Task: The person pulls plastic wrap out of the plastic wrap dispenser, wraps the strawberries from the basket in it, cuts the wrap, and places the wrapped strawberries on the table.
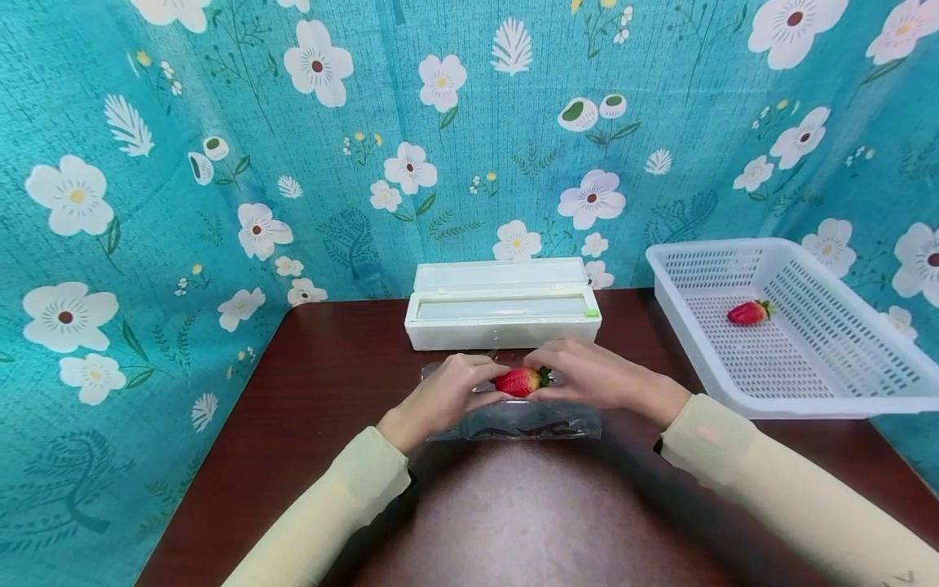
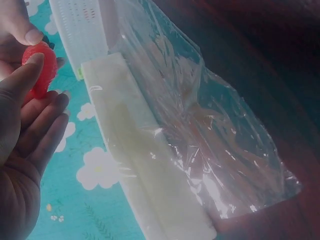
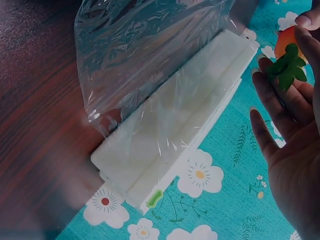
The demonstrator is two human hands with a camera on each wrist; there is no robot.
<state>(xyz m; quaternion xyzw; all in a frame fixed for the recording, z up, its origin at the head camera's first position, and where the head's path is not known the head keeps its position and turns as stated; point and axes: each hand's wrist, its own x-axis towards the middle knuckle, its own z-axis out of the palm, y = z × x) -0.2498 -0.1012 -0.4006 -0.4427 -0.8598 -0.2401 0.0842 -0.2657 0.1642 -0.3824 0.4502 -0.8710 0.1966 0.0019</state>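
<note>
A ripe strawberry (image 1: 518, 382) is held between both hands over a sheet of clear plastic wrap (image 1: 531, 420). My left hand (image 1: 449, 391) pinches its pointed end between thumb and fingers. At the leafy end, my right hand (image 1: 587, 375) grips it, with the green leaves (image 3: 287, 67) showing beside the fingers in the right wrist view. The wrap, crinkled and glossy, reaches from the table onto the white wrap box (image 1: 506, 330), seen through the film (image 2: 200, 125) in the left wrist view.
The box stands at the table's back with its lid raised and a green slider (image 1: 591, 313) at its right end. Right of it, a white plastic basket (image 1: 814, 403) holds another strawberry (image 1: 750, 312). A teal flowered cloth (image 1: 469, 122) hangs behind the dark wooden table (image 1: 330, 359).
</note>
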